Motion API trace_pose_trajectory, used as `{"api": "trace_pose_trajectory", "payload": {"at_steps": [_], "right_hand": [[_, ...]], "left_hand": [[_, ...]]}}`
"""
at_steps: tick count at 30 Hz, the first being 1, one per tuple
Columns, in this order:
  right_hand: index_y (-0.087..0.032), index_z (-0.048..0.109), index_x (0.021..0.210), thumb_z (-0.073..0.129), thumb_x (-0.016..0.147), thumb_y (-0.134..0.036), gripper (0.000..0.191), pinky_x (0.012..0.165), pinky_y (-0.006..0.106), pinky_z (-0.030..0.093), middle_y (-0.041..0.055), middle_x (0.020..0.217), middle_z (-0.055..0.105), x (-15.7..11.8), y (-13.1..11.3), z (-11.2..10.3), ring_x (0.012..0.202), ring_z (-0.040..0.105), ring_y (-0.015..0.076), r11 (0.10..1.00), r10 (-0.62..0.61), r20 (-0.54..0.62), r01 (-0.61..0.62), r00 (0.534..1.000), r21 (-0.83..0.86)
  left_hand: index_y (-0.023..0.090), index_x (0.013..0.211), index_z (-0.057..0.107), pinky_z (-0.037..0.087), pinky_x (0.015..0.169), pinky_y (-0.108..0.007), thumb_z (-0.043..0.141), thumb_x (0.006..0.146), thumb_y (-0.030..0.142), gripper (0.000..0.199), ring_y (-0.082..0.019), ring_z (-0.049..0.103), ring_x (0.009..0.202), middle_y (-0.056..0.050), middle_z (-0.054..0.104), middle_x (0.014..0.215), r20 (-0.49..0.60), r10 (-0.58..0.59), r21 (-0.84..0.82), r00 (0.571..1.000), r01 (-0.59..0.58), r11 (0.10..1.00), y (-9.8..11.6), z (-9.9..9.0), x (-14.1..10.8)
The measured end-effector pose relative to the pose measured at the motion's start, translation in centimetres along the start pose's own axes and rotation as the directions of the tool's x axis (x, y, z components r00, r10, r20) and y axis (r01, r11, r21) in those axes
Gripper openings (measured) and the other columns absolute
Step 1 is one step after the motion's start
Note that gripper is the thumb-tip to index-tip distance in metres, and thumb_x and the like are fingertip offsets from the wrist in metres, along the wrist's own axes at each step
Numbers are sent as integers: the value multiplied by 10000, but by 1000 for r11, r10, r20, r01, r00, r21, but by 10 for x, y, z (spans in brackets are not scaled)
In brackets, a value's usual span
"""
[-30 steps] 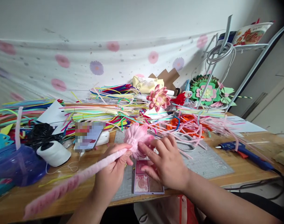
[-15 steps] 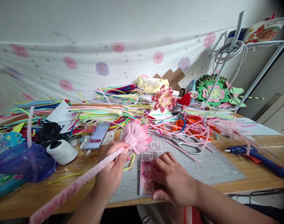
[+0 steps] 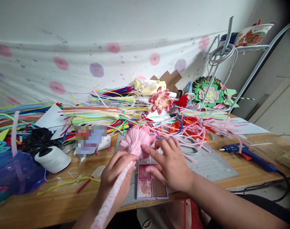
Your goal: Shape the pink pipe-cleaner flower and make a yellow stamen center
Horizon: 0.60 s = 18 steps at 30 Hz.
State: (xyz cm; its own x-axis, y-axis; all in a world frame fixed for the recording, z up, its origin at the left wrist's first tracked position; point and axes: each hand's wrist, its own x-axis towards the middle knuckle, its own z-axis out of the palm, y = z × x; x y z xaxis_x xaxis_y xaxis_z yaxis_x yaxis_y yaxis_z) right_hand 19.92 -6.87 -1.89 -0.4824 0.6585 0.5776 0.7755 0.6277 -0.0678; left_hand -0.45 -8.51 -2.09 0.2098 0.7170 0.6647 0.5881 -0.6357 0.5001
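Note:
A pink flower [image 3: 136,139] on a long fuzzy stem [image 3: 111,197] is held by my left hand [image 3: 118,175], its fingers wrapped round the stem just under the bloom. The flower's back faces me and the stem slants down towards me. My right hand [image 3: 172,165] has its fingers apart, and the index fingertip touches the petals at the flower's base. Below that hand lies a palette of pink and brown powders [image 3: 145,189], partly covered by the fingers, on a grey cutting mat [image 3: 213,165].
Bundles of pipe cleaners [image 3: 99,114] line the back, with a finished pink flower [image 3: 160,100] on them. A blue glue gun [image 3: 251,156] lies right. Scissors [image 3: 190,148] rest on the mat. Left are a thread spool [image 3: 53,159], a phone [image 3: 90,141] and a blue basket [image 3: 23,171].
My right hand has lifted from the palette to the flower's base. The flower has turned so that its back faces me, and its stem has swung to the right. The view has shifted slightly.

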Motion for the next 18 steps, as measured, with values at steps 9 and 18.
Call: {"api": "trace_pose_trajectory", "payload": {"at_steps": [9,18], "right_hand": [[-251,639,1145,460,852,-639,518,817,410,332,77,997,529,-22,5,14,877,413,233,978,-107,374,29,921,206],[-259,674,1020,481,828,-650,476,783,412,338,59,936,535,-18,-12,17,861,424,233,971,-111,395,14,912,239]], "left_hand": [[195,856,667,502,723,-289,581,831,189,90,-171,619,776,-25,622,830,-152,-39,173,988,66,983,-23,-23,10],[200,895,676,491,700,-264,552,856,147,140,-162,622,799,-44,626,869,-54,82,228,995,-67,971,-21,-18,6]]}}
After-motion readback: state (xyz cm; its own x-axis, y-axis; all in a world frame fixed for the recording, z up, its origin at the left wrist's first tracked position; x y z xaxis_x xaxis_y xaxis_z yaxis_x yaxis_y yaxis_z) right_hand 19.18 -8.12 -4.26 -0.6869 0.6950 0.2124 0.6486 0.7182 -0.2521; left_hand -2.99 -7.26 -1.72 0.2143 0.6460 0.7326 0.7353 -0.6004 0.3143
